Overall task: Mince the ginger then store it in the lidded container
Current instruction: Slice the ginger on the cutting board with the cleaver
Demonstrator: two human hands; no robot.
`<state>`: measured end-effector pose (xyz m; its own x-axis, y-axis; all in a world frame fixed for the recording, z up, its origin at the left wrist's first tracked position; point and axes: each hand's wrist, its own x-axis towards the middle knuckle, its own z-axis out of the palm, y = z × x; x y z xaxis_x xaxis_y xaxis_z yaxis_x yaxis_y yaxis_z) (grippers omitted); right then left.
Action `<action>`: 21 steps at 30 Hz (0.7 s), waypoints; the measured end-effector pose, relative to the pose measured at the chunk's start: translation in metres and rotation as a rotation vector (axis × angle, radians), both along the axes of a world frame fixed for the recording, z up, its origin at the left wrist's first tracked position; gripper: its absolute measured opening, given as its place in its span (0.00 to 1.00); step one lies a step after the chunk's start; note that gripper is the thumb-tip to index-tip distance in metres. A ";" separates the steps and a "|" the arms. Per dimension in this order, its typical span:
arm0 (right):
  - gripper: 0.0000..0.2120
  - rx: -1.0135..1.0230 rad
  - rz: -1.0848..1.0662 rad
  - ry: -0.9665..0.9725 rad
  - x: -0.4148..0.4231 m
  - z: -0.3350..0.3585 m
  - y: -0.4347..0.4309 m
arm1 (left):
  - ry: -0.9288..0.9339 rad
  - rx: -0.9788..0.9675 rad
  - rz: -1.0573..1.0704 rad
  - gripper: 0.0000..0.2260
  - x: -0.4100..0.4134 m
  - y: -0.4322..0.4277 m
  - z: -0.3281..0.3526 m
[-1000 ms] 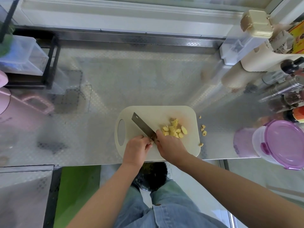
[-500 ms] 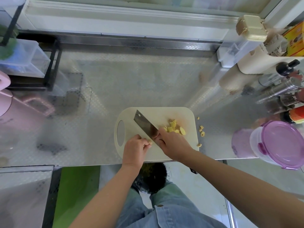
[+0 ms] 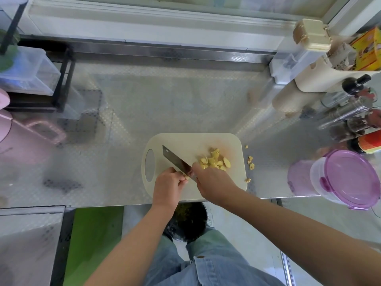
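Pale-yellow, knobbly ginger chunks (image 3: pixel 215 161) lie just beyond our right hand (image 3: pixel 213 183), which clamps the flat steel cleaver (image 3: pixel 175 158). Our left hand (image 3: pixel 168 187), fingers curled, pinches a ginger bit (image 3: pixel 186 177) beside the blade.

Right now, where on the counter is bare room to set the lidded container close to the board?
The widest bare patch of counter lies behind the cutting board, between the black rack and the bottles. Left of the board is also free, up to the pink jug. The right is crowded: stray ginger bits, then the lidded container.
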<state>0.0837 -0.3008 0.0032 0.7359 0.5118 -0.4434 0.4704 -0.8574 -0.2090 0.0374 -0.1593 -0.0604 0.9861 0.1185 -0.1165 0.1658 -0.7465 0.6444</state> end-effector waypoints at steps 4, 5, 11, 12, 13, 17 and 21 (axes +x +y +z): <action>0.11 -0.034 0.014 -0.020 -0.002 -0.007 0.007 | -0.006 0.020 -0.019 0.04 0.001 0.001 0.000; 0.11 -0.037 0.012 -0.019 -0.002 -0.009 0.009 | -0.013 0.022 -0.026 0.05 0.001 0.001 0.000; 0.11 -0.002 -0.034 -0.006 -0.002 -0.025 0.012 | -0.016 0.005 -0.021 0.06 0.002 0.002 -0.007; 0.10 0.005 -0.046 -0.004 -0.002 -0.026 0.011 | -0.017 0.001 -0.021 0.07 0.002 0.002 -0.006; 0.09 0.013 -0.060 0.004 -0.002 -0.026 0.009 | -0.021 -0.001 -0.022 0.08 0.001 0.002 -0.005; 0.07 0.099 -0.195 0.059 -0.001 -0.025 0.007 | -0.034 0.027 -0.025 0.12 0.000 0.002 -0.003; 0.07 0.137 -0.219 0.057 0.001 -0.020 0.002 | -0.039 0.035 -0.015 0.13 0.000 0.002 -0.004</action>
